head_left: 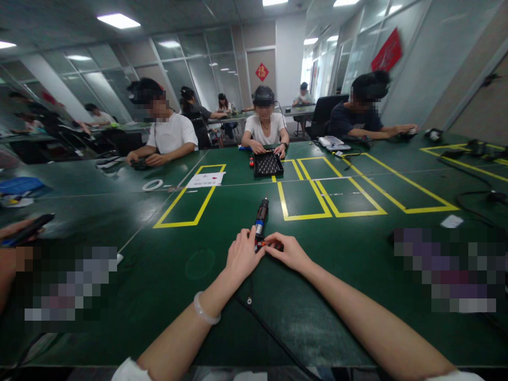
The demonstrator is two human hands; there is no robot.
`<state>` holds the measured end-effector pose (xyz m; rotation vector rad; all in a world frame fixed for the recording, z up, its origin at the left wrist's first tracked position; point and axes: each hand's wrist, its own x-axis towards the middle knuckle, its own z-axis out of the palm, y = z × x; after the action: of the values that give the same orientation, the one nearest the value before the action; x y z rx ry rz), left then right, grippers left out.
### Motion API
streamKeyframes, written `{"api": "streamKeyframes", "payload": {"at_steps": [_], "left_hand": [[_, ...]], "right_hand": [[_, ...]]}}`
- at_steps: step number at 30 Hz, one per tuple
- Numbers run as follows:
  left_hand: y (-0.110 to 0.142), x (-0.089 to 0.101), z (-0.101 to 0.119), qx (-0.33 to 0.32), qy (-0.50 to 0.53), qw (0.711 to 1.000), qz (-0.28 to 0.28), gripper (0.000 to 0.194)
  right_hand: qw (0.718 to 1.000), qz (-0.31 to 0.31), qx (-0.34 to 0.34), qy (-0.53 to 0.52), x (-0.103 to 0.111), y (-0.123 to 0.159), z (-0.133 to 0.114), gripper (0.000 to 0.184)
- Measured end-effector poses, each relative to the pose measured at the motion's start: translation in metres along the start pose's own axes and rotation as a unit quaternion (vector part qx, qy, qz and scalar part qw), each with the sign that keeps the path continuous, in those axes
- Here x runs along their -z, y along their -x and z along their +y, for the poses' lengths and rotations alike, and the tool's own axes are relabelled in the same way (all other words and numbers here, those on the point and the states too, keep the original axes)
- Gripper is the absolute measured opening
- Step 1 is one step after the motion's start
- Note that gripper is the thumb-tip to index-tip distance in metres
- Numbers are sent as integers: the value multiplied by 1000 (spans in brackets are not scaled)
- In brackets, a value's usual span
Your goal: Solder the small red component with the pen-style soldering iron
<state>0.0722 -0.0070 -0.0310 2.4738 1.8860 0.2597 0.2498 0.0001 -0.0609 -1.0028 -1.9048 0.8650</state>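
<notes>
A black electric screwdriver [261, 216] with a blue and silver band lies in front of me, its tip pointing away. My left hand [242, 251] is closed around its near end, thumb and fingers bent. From the other side, my right hand [289, 251] reaches in with fingers pinched by the same end. Small red and orange pieces [260, 244] show between the two hands; my fingers cover most of them. Whatever the right fingertips grip is too small to name. A black cable [270, 330] runs from beneath my left wrist towards the table's near edge.
Yellow tape outlines [305, 217] mark the green table [159, 291]. Across from me, a person handles a black tray [269, 165] of small parts. A paper sheet [205, 180] and a tape roll [152, 184] lie left of it. At far left, another person's hand holds a dark device [34, 228].
</notes>
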Motion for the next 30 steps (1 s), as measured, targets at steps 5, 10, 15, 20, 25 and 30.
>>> {"api": "streamKeyframes", "payload": {"at_steps": [5, 10, 15, 20, 25, 30], "left_hand": [[1, 1, -12, -3, 3, 1000, -4, 61], [11, 7, -33, -7, -8, 1000, -10, 62], [34, 20, -72, 21, -13, 999, -32, 65], [61, 32, -128, 82, -5, 996, -46, 71], [85, 35, -194, 143, 2, 988, -58, 77], [105, 36, -253, 172, -4, 984, -41, 81]], "right_hand": [[999, -38, 20, -2, 0, 2, -4, 26], [999, -38, 6, 9, 4, 2, -3, 24], [999, -35, -6, 8, 7, 2, -1, 16], [999, -43, -5, 8, 5, 2, 0, 13], [999, -46, -1, 13, 4, 2, 1, 11], [999, -47, -4, 12, 5, 2, 0, 12]]}}
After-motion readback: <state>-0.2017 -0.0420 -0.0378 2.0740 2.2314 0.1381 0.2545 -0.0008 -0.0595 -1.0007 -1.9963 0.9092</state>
